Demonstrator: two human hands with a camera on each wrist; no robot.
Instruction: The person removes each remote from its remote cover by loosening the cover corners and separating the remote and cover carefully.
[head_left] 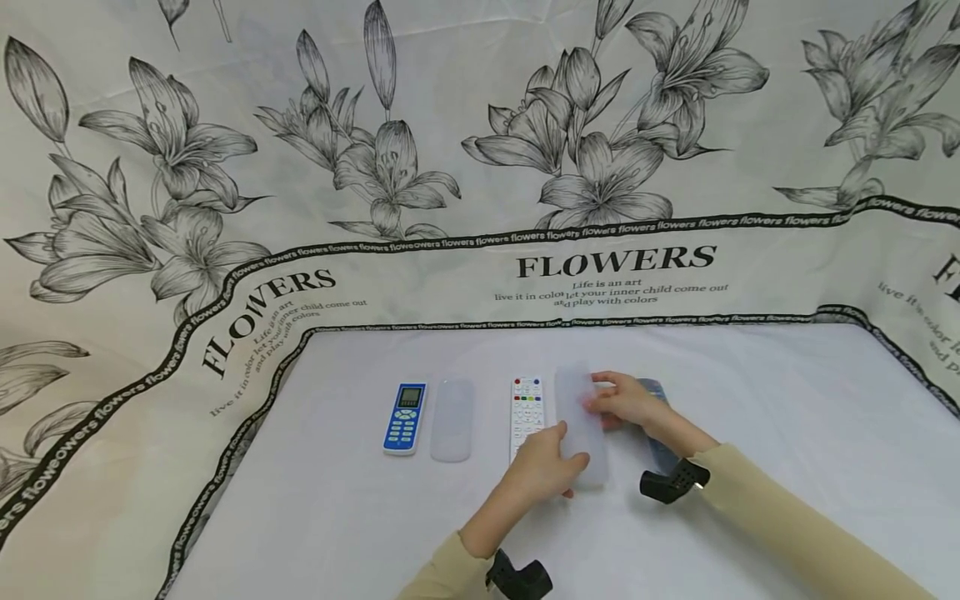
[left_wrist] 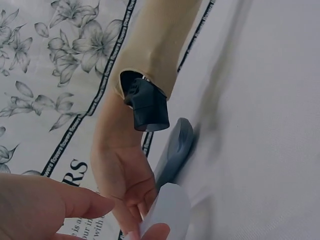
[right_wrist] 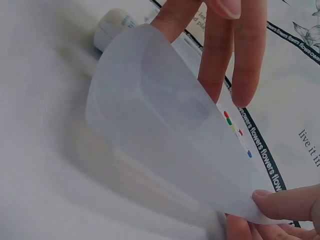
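Both hands hold a translucent remote control cover (head_left: 576,400), tilted above the table in the right wrist view. My left hand (head_left: 538,468) has it by the near end, thumb against the cover, one finger reaching behind it. My right hand (head_left: 630,402) pinches the far part, its thumb (right_wrist: 285,202) over the edge in the right wrist view. A white remote control (head_left: 527,410) with coloured buttons lies just left of the cover, its lower part hidden by my left hand. Under my right wrist sits a blue-grey, long, rounded object (head_left: 662,450), partly hidden.
Further left lie a blue and white remote control (head_left: 405,419) with a small screen and another translucent cover (head_left: 452,421). The white table (head_left: 337,525) is backed by a flower-printed cloth (head_left: 420,283) with black lettering. Dark wrist cameras (head_left: 675,481) stick out from both sleeves.
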